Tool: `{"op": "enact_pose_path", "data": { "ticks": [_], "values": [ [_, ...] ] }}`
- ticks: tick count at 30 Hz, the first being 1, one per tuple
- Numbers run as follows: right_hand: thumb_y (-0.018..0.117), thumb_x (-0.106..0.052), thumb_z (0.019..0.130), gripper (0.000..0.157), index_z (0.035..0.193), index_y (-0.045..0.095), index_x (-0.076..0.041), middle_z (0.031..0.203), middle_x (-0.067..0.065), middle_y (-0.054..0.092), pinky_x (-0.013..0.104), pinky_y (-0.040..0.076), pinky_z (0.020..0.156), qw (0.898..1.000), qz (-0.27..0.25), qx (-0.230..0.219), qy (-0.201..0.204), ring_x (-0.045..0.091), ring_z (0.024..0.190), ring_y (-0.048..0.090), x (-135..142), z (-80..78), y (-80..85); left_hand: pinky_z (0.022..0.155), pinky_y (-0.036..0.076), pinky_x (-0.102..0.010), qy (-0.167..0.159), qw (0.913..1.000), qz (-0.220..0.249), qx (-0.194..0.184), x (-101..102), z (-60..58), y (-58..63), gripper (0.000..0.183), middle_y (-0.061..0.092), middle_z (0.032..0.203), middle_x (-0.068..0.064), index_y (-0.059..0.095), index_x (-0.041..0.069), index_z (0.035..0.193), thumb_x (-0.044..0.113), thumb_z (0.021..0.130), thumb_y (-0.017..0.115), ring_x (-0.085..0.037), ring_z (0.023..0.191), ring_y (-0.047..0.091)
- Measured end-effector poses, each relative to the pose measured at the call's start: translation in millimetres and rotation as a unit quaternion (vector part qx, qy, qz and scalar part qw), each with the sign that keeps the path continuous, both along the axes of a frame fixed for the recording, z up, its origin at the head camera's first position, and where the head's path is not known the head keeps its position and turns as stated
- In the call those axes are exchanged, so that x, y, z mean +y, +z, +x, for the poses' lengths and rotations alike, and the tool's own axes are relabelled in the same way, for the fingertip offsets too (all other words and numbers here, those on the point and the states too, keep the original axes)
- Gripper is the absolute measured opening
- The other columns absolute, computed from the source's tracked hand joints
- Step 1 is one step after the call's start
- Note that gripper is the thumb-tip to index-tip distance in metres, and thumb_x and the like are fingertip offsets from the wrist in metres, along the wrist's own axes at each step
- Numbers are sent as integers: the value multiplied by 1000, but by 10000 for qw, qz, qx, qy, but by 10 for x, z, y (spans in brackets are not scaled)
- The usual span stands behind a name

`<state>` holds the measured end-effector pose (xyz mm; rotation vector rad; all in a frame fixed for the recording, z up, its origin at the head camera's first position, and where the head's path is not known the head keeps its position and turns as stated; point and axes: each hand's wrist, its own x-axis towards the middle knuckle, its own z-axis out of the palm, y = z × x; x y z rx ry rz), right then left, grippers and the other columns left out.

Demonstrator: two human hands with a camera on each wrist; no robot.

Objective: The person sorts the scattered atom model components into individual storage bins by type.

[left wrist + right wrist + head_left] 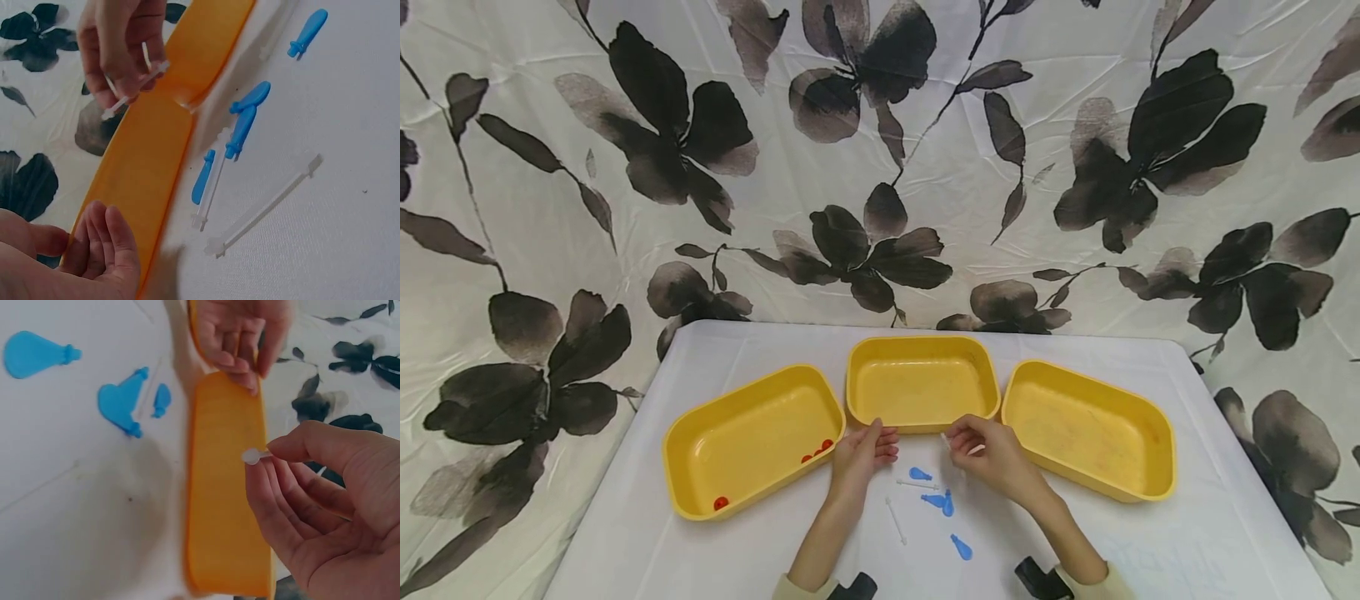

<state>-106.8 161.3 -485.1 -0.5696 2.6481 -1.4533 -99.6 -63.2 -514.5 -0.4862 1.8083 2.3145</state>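
My right hand [992, 457] pinches a thin translucent plastic stick [139, 89] with knobbed ends between thumb and fingertips, near the front wall of the middle yellow tray [922, 385]. In the right wrist view one rounded end [251, 456] of the stick pokes out past the fingertips. At the front left corner of that tray is my left hand [854, 460], fingers loosely extended along the outer wall and thumb close to the rim. Between the hands and my body lie several flat blue bulb-shaped pieces [961, 547] with short necks. Two more translucent sticks [896, 521] lie among them.
A left yellow tray [737, 442] contains several small red pieces [721, 503] along its near side. Another yellow tray [1090, 429] stands angled at the right. All three trays sit on a white-covered table [625, 533], with a flowered cloth [1000, 183] hanging behind.
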Motion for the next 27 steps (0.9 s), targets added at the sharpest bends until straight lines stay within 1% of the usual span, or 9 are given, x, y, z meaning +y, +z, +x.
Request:
{"op": "enact_pose_path", "data": {
  "ticks": [5, 9, 14, 19, 27],
  "values": [
    [77, 6, 85, 18, 100, 70, -2, 87, 1, 66, 30, 60, 76, 9998, -38, 138, -158, 12, 77, 63, -20, -92, 88, 79, 59, -25, -44, 9997, 247, -50, 7, -12, -22, 42, 73, 100, -12, 66, -12, 117, 27, 110, 52, -16, 82, 69],
    [78, 5, 85, 19, 102, 70, 0, 88, 2, 67, 25, 59, 77, 9991, -164, 31, -384, 14, 78, 63, -41, -192, 146, 79, 59, -24, -50, 9993, 356, -28, 13, -27, -44, 41, 72, 98, -10, 66, -12, 117, 26, 110, 51, -15, 82, 68],
    [77, 3, 88, 18, 104, 70, 1, 90, 5, 68, 21, 57, 77, 9980, -328, -128, -529, 17, 80, 65, -74, -319, 193, 80, 58, -23, -31, 9998, 212, -41, 20, -28, -53, 40, 71, 102, -14, 66, -10, 115, 26, 110, 50, -16, 84, 67],
    [77, 0, 89, 19, 106, 70, 0, 92, 8, 69, 21, 58, 75, 9958, -471, -384, -689, 19, 82, 67, -130, -436, 218, 80, 58, -23, -7, 10000, 65, -25, 30, -19, -37, 40, 70, 107, -19, 66, -10, 115, 27, 110, 50, -19, 86, 67],
    [77, -1, 90, 20, 108, 70, 1, 93, 9, 70, 21, 59, 72, 9902, -651, -758, -974, 21, 82, 69, -215, -602, 208, 78, 58, -24, -59, 10000, 67, 43, 28, -20, -29, 43, 70, 103, -16, 65, -12, 116, 27, 111, 48, -15, 82, 65]
  ]
}}
